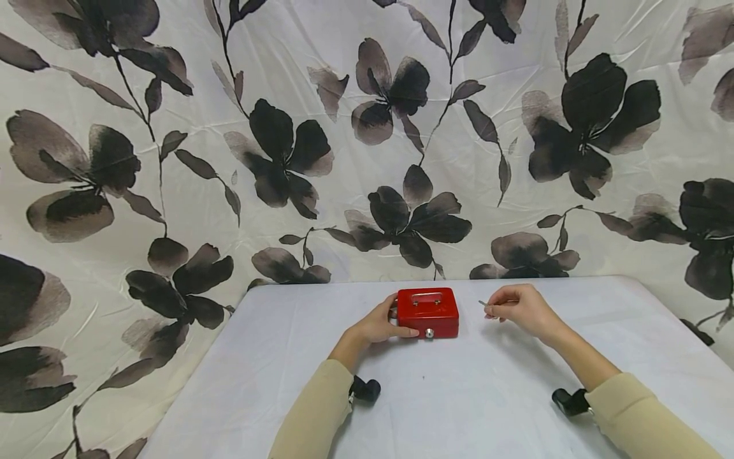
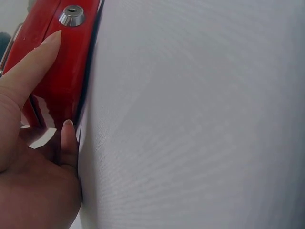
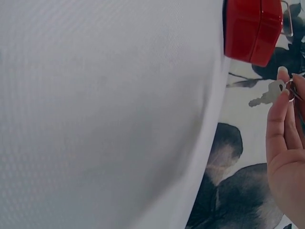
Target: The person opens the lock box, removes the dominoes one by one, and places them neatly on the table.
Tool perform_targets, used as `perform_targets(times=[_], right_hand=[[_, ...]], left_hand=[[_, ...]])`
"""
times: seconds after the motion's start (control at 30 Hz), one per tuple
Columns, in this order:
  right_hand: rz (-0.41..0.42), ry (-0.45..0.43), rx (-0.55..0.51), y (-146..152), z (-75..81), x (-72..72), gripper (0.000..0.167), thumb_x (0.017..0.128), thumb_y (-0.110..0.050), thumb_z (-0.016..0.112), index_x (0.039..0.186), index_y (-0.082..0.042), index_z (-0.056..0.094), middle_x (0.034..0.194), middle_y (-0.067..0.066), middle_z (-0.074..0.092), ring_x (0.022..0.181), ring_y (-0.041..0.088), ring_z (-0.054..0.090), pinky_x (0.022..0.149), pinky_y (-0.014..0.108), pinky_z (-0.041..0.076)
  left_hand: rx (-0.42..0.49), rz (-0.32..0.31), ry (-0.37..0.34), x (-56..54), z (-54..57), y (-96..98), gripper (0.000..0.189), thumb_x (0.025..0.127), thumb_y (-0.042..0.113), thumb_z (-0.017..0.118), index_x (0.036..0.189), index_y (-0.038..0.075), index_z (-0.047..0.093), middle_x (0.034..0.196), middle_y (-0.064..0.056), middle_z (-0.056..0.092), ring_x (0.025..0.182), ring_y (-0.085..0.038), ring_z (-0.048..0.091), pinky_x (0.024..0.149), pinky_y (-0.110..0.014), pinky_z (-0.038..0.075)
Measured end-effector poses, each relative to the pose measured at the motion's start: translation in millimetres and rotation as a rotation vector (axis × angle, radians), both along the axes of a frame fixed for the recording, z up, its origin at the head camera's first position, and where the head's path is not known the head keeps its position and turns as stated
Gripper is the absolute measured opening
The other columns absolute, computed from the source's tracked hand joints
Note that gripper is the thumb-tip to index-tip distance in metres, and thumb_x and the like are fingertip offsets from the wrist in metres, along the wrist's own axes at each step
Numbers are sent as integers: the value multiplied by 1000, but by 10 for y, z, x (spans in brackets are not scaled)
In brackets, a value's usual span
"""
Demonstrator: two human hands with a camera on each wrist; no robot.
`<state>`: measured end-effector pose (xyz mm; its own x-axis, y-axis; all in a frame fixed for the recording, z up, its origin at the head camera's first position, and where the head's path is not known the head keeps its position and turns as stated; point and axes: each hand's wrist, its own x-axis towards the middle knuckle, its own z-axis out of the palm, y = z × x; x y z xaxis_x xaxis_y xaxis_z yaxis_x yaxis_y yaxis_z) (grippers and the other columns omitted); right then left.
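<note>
A red cash box [image 1: 428,312] with a metal carrying handle on its lid sits closed near the table's far edge. Its round silver lock [image 2: 72,15] faces the front, and the keyhole shows no key. My left hand [image 1: 380,323] grips the box's left end, thumb along the front just beside the lock and the other fingers about the side. To the right of the box, held off the table, my right hand [image 1: 524,310] pinches a small silver key [image 3: 267,94] by its ring. The key points left toward the box, apart from it.
A white cloth covers the table [image 1: 424,408]. Behind it hangs a pale curtain [image 1: 344,159] printed with dark flowers. Black camera mounts [image 1: 365,389] are strapped at both wrists, below the tan sleeves [image 1: 315,408].
</note>
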<state>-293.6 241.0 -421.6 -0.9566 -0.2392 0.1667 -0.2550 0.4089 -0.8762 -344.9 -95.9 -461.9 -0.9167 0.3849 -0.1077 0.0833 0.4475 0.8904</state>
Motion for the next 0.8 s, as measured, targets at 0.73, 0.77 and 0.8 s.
perform_targets(times=[0.73, 0.77, 0.8], right_hand=[[90, 16, 113, -166, -24, 16, 15, 99, -10, 68, 92, 0, 61, 78, 8, 73, 69, 17, 63, 63, 29, 51], [94, 14, 119, -176, -30, 17, 15, 99, -11, 68, 92, 0, 60, 77, 7, 72, 68, 17, 62, 62, 29, 50], [99, 13, 124, -186, -35, 18, 15, 99, -10, 68, 92, 0, 60, 75, 7, 71, 66, 17, 61, 60, 29, 50]], left_hand=[[25, 21, -44, -16, 1, -3, 101, 78, 28, 90, 159, 14, 32, 139, -7, 55, 128, -28, 48, 107, -57, 45], [30, 23, -48, -17, 0, -4, 101, 78, 28, 90, 159, 14, 32, 138, -7, 55, 128, -28, 48, 107, -57, 45], [34, 25, -51, -18, -1, -5, 101, 78, 28, 91, 159, 13, 32, 138, -7, 55, 128, -28, 48, 107, -56, 45]])
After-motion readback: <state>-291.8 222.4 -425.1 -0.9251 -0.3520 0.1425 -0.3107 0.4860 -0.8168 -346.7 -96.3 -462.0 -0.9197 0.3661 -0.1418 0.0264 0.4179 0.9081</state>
